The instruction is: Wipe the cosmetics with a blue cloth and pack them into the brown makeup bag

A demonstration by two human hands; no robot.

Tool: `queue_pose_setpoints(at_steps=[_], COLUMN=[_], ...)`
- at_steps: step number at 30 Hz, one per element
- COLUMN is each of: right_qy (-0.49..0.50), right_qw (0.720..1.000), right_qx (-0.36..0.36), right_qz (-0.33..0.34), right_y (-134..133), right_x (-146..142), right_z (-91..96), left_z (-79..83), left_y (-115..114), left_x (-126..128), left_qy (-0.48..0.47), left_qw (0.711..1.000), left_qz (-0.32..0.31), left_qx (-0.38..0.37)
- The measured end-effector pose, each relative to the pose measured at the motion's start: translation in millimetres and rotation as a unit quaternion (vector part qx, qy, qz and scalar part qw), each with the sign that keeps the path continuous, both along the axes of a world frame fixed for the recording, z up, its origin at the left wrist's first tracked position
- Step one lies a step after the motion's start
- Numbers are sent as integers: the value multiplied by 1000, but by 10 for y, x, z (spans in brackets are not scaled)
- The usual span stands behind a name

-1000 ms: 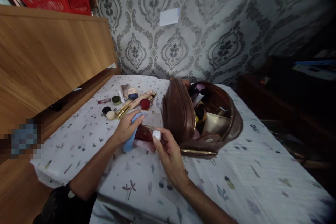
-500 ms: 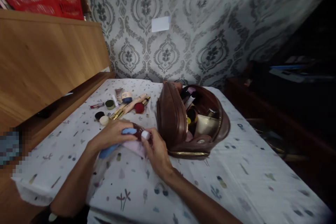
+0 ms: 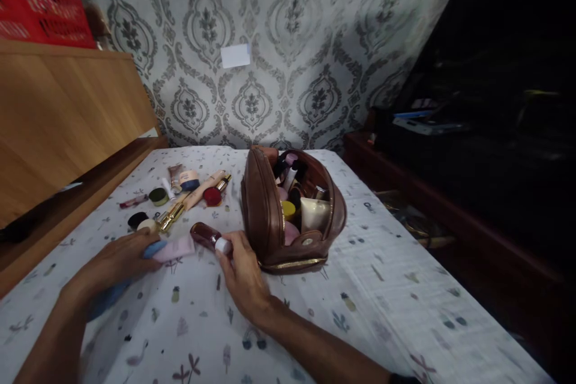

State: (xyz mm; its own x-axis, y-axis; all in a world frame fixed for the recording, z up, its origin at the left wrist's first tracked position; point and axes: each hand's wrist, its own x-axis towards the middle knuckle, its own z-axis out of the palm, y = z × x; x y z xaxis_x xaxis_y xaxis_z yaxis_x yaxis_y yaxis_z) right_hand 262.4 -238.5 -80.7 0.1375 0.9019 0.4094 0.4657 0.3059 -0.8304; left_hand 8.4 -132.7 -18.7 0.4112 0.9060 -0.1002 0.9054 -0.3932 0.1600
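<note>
My right hand (image 3: pixel 245 273) pinches a dark brown bottle (image 3: pixel 204 236) by its white cap (image 3: pixel 224 246), just left of the brown makeup bag (image 3: pixel 258 210). The bottle lies tilted, its base pointing left. My left hand (image 3: pixel 119 258) is closed on a blue cloth (image 3: pixel 108 300), which shows between the fingers and under the palm. A pale pink tube (image 3: pixel 177 249) sticks out beside the cloth at the fingertips; whether the hand grips it too is not clear. The bag stands unzipped, with a cream tube (image 3: pixel 315 215) and a yellow-lidded item (image 3: pixel 288 210) inside.
Beyond my left hand lie a red round pot (image 3: pixel 212 196), a green-lidded jar (image 3: pixel 158 196), a blue-and-white jar (image 3: pixel 189 180), a gold tube (image 3: pixel 171 217) and a black lid (image 3: pixel 137 220). A wooden cabinet (image 3: pixel 67 114) borders the table's left side.
My hands have moved apart. The left has drawn away to the left with the blue cloth, off the bottle. The right keeps hold of the bottle. The view has turned right.
</note>
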Motion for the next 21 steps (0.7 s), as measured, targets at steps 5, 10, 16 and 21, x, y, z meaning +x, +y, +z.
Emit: queue_pose_setpoints(at_steps=[5,10,16,21], right_qy=[11,9,-10,-12], right_qw=[1000,999,998,998], right_qx=[14,24,44,32], right_qz=[2,23,55,46], right_y=[18,20,1,34], right_x=[7,19,15,38], right_z=[-34,-33,-50,-119], left_z=[11,-4,96,-9], left_y=[51,9,-343,-409], left_x=[187,531,1211,1462], left_qy=[17,-94,-292,-210], left_qw=[1000,990,937,962], left_qz=[23,0,-103,-161], left_qx=[7,105,163,74])
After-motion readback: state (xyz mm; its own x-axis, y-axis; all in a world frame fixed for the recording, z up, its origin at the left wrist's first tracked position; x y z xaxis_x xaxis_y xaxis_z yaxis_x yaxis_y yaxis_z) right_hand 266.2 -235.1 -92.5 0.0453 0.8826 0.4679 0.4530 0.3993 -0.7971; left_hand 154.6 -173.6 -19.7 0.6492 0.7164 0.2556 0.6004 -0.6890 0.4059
